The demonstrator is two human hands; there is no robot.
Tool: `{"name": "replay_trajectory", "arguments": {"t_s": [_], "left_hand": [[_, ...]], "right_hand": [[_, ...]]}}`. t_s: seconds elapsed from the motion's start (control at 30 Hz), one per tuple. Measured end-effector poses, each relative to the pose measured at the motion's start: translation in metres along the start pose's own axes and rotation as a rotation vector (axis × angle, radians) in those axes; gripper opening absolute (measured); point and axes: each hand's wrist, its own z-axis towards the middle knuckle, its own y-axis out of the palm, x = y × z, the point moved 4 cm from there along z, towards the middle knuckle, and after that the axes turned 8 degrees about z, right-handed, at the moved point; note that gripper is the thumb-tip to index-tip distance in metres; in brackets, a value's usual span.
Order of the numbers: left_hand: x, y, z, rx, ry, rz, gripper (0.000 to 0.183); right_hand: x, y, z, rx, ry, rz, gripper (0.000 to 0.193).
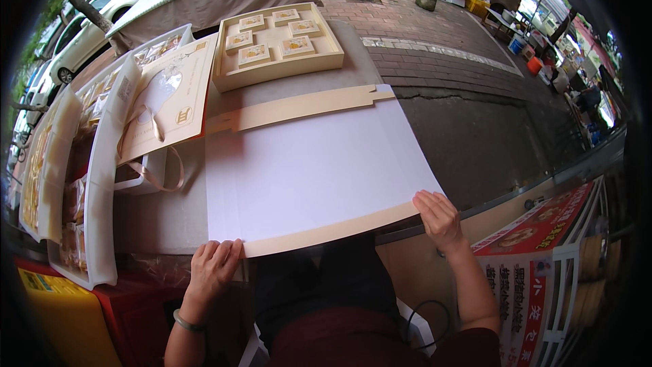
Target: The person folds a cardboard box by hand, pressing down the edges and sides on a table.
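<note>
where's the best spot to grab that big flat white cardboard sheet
Probably the near cream-edged flap, from the person's side: the cardboard sheet lies flat, but that edge overhangs the table, where the left hand and right hand already grip its corners.

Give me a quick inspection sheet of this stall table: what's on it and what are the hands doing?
Surface: grey table, outdoors.
Job's things: flat white card sheet with cream edge flaps, lying flat on the table.
Clutter: cream tray holding five small boxes; paper bag with ribbon handles; white bins of packets at the left.
Hands: left hand and right hand each hold the sheet's near edge.
Cables: black cable by the lap.
Surroundings: brick pavement, parked cars, red banner.
</note>
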Motion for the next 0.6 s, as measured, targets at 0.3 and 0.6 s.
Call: {"name": "replay_trajectory", "arguments": {"t_s": [0.3, 0.6], "left_hand": [[0.042, 0.002, 0.023, 0.124, -0.117, -0.013, 0.052], [0.062, -0.005, 0.069, 0.266, 0.035, -0.053, 0.040]], "right_hand": [[-0.003, 0.005, -0.002, 0.035, 0.036, 0.021, 0.027], [-0.106, 0.042, 0.072, 0.015, -0.113, 0.177, 0.024]]}}
